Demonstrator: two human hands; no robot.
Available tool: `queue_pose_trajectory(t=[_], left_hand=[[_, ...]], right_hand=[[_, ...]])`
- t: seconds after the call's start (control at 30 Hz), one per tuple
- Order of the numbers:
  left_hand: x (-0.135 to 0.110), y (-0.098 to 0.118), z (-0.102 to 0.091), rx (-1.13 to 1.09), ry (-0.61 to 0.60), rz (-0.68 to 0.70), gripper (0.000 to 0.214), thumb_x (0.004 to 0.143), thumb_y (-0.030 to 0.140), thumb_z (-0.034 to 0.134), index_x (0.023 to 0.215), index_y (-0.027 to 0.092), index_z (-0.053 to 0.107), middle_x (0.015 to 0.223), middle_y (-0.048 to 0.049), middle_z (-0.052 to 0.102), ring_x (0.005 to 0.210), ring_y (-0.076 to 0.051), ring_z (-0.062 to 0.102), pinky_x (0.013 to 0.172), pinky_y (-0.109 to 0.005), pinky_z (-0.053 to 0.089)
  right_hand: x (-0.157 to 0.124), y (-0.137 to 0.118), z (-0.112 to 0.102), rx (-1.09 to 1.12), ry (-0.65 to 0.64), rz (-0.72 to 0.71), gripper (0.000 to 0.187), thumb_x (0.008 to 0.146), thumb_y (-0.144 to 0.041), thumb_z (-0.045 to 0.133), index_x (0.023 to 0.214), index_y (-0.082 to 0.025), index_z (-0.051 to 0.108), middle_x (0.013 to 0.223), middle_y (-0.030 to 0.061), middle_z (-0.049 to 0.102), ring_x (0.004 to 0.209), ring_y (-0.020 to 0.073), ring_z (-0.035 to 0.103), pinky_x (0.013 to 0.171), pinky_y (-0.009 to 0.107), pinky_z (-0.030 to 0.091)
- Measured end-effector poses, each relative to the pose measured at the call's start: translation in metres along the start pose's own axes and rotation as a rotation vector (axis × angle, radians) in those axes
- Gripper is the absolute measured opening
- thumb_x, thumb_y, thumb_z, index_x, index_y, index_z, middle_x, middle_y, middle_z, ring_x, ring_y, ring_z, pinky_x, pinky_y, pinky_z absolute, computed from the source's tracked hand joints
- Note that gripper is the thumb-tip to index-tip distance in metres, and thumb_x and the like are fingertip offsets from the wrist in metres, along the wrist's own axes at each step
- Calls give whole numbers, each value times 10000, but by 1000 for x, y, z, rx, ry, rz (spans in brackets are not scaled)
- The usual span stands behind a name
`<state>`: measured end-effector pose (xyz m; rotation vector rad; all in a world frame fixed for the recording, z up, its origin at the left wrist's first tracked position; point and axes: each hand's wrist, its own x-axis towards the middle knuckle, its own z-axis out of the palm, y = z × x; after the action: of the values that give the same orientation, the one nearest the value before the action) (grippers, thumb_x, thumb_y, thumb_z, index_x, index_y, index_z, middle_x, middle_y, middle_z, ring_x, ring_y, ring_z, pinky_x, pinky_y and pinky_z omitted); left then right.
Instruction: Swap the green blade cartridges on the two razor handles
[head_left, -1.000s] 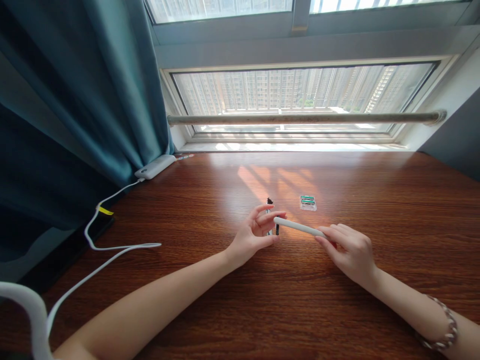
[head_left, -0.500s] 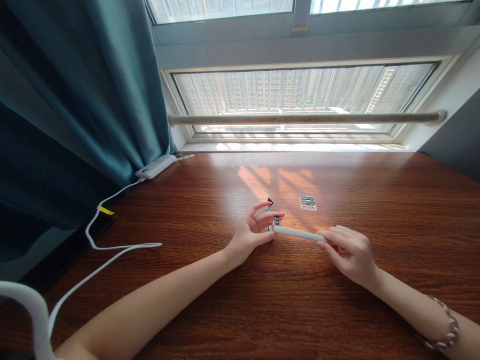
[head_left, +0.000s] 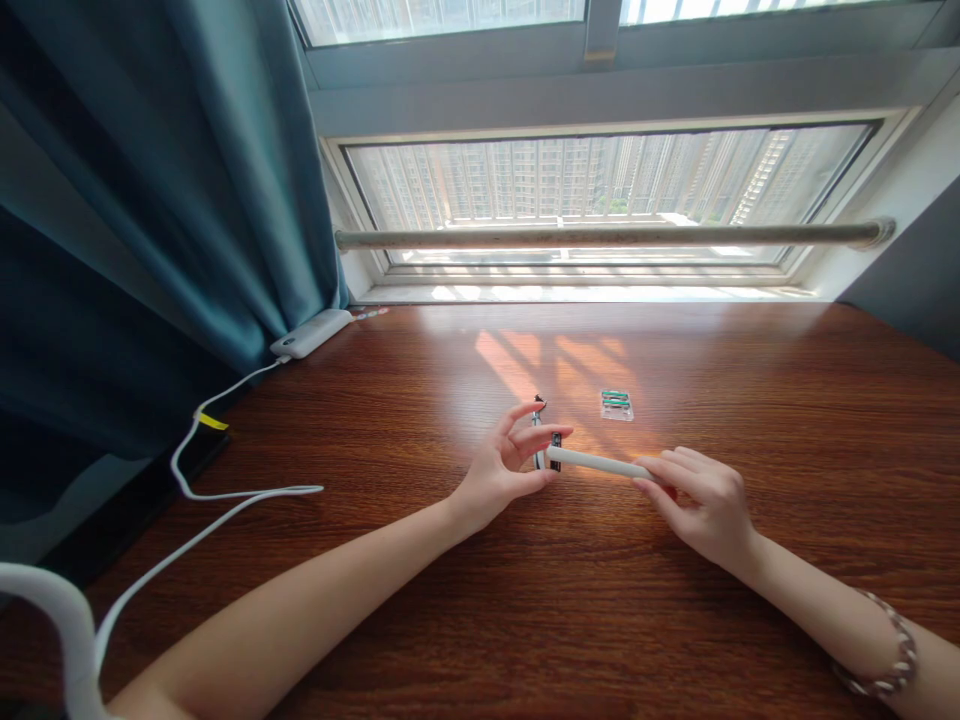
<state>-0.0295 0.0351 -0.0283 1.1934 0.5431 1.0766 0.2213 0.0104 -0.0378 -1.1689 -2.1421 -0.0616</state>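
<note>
My right hand (head_left: 697, 498) grips a white razor handle (head_left: 600, 462) by its right end, fingers and thumb pinched round it. The handle points left, slightly raised at that end. At its tip is a small dark razor cartridge (head_left: 556, 452). My left hand (head_left: 504, 462) curves around the cartridge, thumb below and a fingertip above. Its index finger also touches a pale piece with a dark top (head_left: 538, 404), partly hidden by the fingers; its kind I cannot make out. Whether the cartridge is fixed to the handle is too small to tell.
A clear tray with green-striped cartridges (head_left: 616, 405) lies beyond my hands on the wooden table (head_left: 810, 420). At the left stand a white device (head_left: 313, 334), its white cable (head_left: 225, 495) and a blue curtain (head_left: 225, 160). A window with a rail (head_left: 615, 238) is behind the table.
The dark cartridge at the handle's tip has turned and shifted slightly right, between my left thumb and finger. The left thumb has moved a little right; the right hand has hardly moved.
</note>
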Motion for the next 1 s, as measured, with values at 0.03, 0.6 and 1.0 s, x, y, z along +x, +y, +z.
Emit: queue_pose_trajectory(t=[0.03, 0.6, 1.0], left_hand=[[0, 0, 0, -3, 1, -1, 675, 643, 52, 691, 1208, 222, 364, 1150, -135, 587, 1120, -236, 498, 966, -395, 319], [-2, 3, 6, -18, 73, -108, 503, 622, 71, 695, 1084, 201, 543, 1249, -114, 509, 814, -184, 632, 610, -240, 490], [1, 4, 4, -46, 148, -137, 454, 622, 109, 714, 1044, 165, 554, 1041, -107, 642, 859, -199, 628, 794, -328, 463]], right_hand=[[0, 0, 0, -17, 16, 15, 150, 799, -285, 553, 816, -185, 664, 558, -3, 544, 535, 110, 462, 546, 233, 324], [-1, 1, -1, 15, 12, -39, 137, 783, -260, 567, 844, -180, 660, 545, -5, 523, 532, 113, 447, 533, 234, 324], [0, 2, -1, 58, 68, 9, 123, 787, -258, 558, 793, -176, 649, 571, 4, 549, 524, 115, 469, 529, 239, 339]])
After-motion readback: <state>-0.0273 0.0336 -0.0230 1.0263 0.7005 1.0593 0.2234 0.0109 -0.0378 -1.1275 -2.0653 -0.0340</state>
